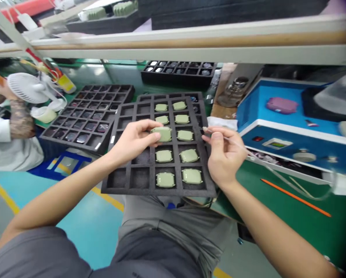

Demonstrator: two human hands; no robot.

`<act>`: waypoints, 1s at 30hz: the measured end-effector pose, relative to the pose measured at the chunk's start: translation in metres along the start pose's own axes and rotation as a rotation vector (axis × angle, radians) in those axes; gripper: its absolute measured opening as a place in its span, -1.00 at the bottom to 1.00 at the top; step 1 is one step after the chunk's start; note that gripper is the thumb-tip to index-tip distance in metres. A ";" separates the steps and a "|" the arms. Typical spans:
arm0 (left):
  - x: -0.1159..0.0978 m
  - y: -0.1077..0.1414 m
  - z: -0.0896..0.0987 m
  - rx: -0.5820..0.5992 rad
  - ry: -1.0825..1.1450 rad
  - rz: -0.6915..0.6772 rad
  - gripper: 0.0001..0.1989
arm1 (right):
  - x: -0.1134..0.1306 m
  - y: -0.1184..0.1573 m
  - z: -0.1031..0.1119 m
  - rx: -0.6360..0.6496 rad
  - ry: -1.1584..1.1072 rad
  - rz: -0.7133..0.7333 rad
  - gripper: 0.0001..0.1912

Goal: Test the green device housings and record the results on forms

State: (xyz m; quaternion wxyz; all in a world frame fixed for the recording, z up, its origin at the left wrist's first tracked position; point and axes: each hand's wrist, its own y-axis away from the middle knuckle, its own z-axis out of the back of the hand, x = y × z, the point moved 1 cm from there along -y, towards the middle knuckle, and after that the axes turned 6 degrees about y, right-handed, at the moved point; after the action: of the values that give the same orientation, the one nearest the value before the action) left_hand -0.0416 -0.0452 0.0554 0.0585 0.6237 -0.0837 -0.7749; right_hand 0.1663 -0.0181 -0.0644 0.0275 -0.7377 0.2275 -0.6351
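Observation:
Several pale green watch-shaped cases sit in the right two columns of a black compartment tray [178, 192]. Thumb and fingers of my left hand [138, 139] pinch one green case [162, 134] over the third row of the tray. My right hand [226, 156], at the tray's right edge, is closed round a thin tube [229, 139] with a small pale tip pointing left toward the cases. That tube trails right across the bench. The compartments at the tray's left are partly hidden by my left hand.
A blue machine [248, 112] with a small display stands at the right, a purple case [282, 105] on top. An orange stick [296, 197] lies before it. Further left are another tray [96, 146], a white fan [26, 88] and a person's tattooed arm. A shelf [173, 54] crosses above.

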 end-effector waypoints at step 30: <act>0.056 -0.049 0.214 -0.565 -1.206 0.107 -0.62 | 0.001 0.006 0.002 0.042 0.088 -0.153 -0.64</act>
State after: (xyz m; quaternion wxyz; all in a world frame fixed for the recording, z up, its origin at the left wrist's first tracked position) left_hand -0.2624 0.0041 0.0361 0.2008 0.0370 0.0735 -0.9762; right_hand 0.1668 -0.0247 -0.0656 -0.0155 -0.7236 0.1583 -0.6716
